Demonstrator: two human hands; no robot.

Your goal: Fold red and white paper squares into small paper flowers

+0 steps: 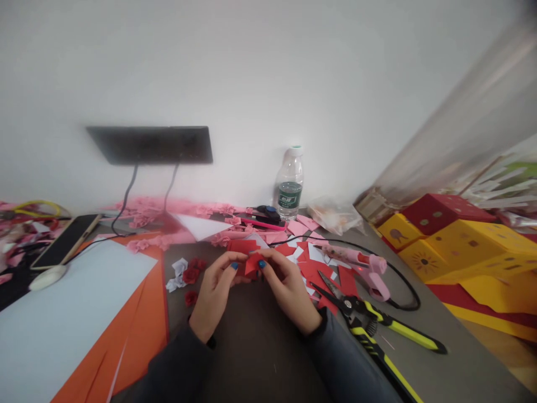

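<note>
Both my hands meet over the middle of the grey table, fingers pinched around a piece of red paper [252, 263]. My left hand [218, 291] grips its left side, thumb on top. From the other side my right hand [289, 288] pinches it between thumb and fingers. The paper looks folded, though the fingers cover much of it. Left of my left hand lie red paper flowers [191, 274] and crumpled white paper flowers [178, 273]. Red paper scraps [312, 266] spread beyond my right hand.
A pink glue gun [369, 268] and yellow-black shears [356, 308] lie at right. Behind stands a water bottle [289, 187]. White sheets [79, 313] over orange paper [146, 319], a mouse [48, 277] and a phone [67, 240] cover the left. Yellow boxes [478, 246] stand far right.
</note>
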